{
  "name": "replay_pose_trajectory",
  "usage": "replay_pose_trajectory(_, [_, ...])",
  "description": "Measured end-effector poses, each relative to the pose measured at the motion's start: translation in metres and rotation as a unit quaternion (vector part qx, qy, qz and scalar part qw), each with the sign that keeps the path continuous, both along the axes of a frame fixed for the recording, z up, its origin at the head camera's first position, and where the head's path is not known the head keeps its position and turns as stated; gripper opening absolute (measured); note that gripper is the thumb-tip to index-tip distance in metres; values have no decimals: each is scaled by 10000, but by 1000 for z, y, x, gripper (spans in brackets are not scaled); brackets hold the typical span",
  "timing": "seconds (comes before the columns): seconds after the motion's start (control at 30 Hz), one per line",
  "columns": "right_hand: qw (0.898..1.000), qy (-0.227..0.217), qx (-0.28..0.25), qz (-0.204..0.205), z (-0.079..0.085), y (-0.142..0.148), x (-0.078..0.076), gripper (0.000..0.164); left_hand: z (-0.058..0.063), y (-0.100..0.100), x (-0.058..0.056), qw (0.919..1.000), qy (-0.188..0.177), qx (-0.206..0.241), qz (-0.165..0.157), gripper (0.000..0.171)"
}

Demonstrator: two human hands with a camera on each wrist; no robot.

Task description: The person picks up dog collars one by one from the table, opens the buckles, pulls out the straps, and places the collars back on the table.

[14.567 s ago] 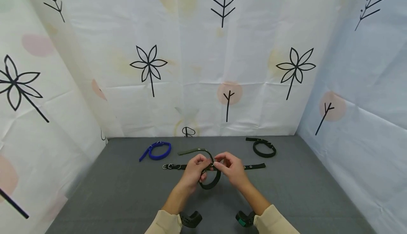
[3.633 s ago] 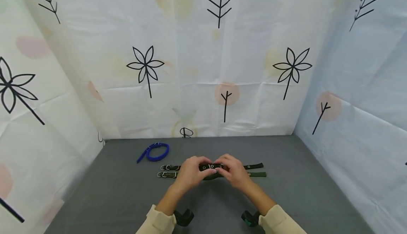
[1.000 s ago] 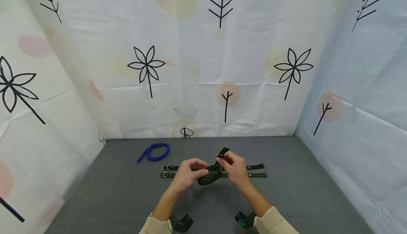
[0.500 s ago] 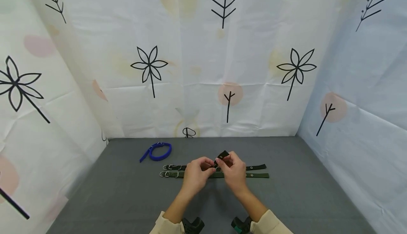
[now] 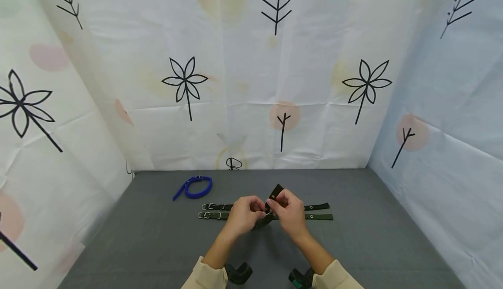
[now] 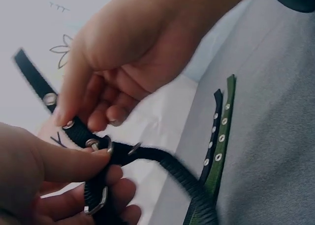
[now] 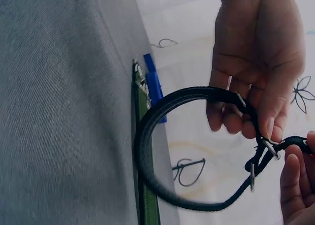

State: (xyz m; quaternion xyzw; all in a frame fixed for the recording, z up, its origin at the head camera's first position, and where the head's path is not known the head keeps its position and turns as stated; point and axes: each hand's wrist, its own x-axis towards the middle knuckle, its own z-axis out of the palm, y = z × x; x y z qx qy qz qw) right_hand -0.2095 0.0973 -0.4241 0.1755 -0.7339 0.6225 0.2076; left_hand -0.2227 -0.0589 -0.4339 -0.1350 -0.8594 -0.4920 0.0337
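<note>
Both hands hold a looped black collar (image 5: pixel 277 191) above the grey table. My left hand (image 5: pixel 242 215) pinches it at the metal buckle (image 7: pixel 269 148). My right hand (image 5: pixel 290 214) grips the eyeleted tail (image 6: pixel 34 77) between thumb and fingers, and its end sticks up past the fingertips. In the right wrist view the closed band (image 7: pixel 197 93) of the loop hangs free. A metal D-ring (image 7: pixel 253 177) dangles from it. Behind the hands, a second black collar (image 5: pixel 317 207) and a green collar (image 5: pixel 322 217) lie straight, side by side, their middles partly covered.
A coiled blue collar (image 5: pixel 180 190) lies at the back left of the grey table (image 5: pixel 157 245). Patterned white cloth walls (image 5: pixel 235 127) enclose its back and sides. Dark wrist devices (image 5: pixel 239 274) sit near the cuffs.
The green collar, looped in the hands at first, now lies straight below the black one. The coiled black collar left the back right and is held; its tail has been raised from the buckle.
</note>
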Motion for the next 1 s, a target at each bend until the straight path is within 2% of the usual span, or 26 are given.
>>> replay_pose_trajectory(0.17, [9930,-892,-696,348,-16,2,-17,18,0,-8,-4,9922,-709,643,-801,8])
replay_pose_trajectory(0.27, [9897,-1142,-790,353,-23,1,-23,21,-1,-12,-6,9873,-941,797,-1005,8])
replay_pose_trajectory(0.4, [9894,-1178,-779,325,-26,-1,-23,22,-3,-16,-7,9834,-1098,885,-1138,8])
replay_pose_trajectory(0.53, [9925,-1024,-669,78,-20,-1,-19,20,-3,-15,-5,9803,-1089,1169,-1162,7])
replay_pose_trajectory(0.67, [9960,-822,-340,-84,2,2,-8,18,-10,-12,-5,9766,-968,1571,-1101,7])
replay_pose_trajectory(0.8, [9964,-810,-215,142,17,2,-4,16,-15,-13,-9,9761,-907,1718,-971,5])
replay_pose_trajectory(0.93, [9953,-815,-222,474,17,2,-3,11,-15,-11,-6,9729,-1015,1916,-797,11])
replay_pose_trajectory(1.0, [9949,-687,-211,710,15,3,-3,8,-11,-10,-3,9709,-972,2092,-645,16])
